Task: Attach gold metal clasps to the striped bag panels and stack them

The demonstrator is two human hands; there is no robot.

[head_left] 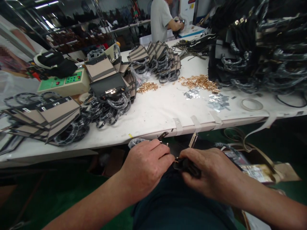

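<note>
Over my lap, just in front of the table edge, my two hands meet at a dark bag piece [188, 166] with small gold fittings. My left hand [146, 167] is closed, fingers pinched near a gold fitting; the exact thing between its fingertips is hidden. My right hand [213, 174] is closed around the black piece, thumb on top. A black strap end [163, 135] with metal holes sticks up beyond my left hand. A gold metal strip [193, 140] stands beyond my right thumb. Behind my left knuckles shows a plastic-wrapped handle [136, 142].
On the white table [153, 111] lie gold fittings [199, 82], silver plates [218, 102] and a tape roll [251, 104]. Stacked bag parts [48, 118] with wrapped handles and a green-topped machine [66, 81] stand left. Black bags [240, 54] pile up right. A person [159, 20] works behind.
</note>
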